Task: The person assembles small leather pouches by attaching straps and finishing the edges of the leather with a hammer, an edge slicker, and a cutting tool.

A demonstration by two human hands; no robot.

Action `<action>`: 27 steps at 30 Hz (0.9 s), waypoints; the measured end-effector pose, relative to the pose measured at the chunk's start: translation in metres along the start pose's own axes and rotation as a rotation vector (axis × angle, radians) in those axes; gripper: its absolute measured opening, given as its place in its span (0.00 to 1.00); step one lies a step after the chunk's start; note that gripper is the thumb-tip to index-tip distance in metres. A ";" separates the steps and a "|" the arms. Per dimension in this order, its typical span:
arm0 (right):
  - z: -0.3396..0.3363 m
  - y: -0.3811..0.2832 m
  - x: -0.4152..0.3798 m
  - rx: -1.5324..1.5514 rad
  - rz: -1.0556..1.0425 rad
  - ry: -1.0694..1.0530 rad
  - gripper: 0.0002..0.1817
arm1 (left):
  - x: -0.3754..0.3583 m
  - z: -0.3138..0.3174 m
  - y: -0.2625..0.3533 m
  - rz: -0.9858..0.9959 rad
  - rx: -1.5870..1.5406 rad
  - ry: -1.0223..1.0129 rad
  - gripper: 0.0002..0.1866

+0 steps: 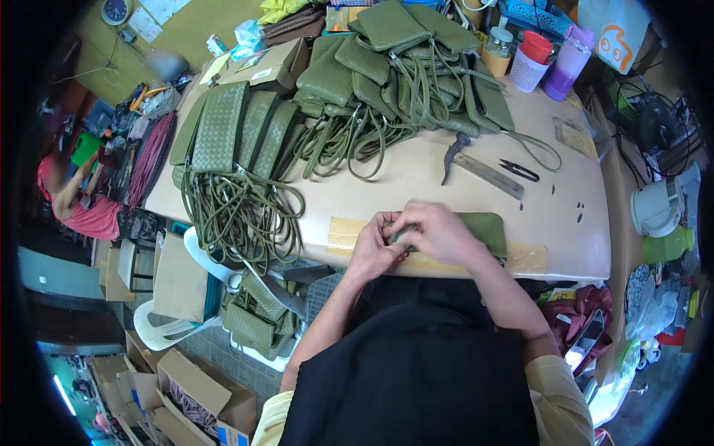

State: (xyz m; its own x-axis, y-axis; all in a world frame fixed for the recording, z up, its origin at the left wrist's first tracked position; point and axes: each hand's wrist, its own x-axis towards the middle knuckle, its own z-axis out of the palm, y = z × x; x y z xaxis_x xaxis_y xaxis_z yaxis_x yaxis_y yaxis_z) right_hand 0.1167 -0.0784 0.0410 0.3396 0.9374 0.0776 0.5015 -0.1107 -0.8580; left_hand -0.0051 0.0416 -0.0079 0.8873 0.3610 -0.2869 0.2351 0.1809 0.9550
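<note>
Near the table's front edge, my left hand [374, 247] and my right hand [439, 232] meet with bent fingers. Between the fingertips shows a small bit of a dark green strap-like piece [402, 233]; most of it is hidden by the fingers. A green pouch [485, 232] lies flat beneath my right hand and wrist, its left end covered by the hands. Strips of brown tape [343, 233] run along the tabletop under and beside it.
Beyond the hands lie a hammer [455, 152], a metal ruler [491, 177] and thread snips [519, 170]. Green woven pouches [219, 126] with looped straps [238, 204] pile up behind and left. A purple bottle [567, 63] stands back right. Another person [82, 208] is at far left.
</note>
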 end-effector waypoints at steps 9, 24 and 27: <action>-0.002 0.004 0.006 -0.093 -0.040 0.070 0.09 | 0.001 0.001 -0.004 0.006 -0.011 0.016 0.21; -0.011 0.012 -0.006 -0.239 0.099 -0.065 0.08 | 0.000 -0.003 -0.011 0.073 0.113 0.006 0.21; -0.008 0.001 -0.008 -0.387 0.027 0.037 0.07 | 0.002 0.000 -0.010 0.052 0.038 0.006 0.21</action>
State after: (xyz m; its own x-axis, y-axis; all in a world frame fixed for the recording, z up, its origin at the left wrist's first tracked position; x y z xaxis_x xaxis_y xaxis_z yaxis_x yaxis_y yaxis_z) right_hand 0.1215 -0.0884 0.0437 0.3820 0.9206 0.0818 0.7526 -0.2585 -0.6056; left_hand -0.0053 0.0406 -0.0181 0.8962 0.3746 -0.2375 0.2042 0.1270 0.9707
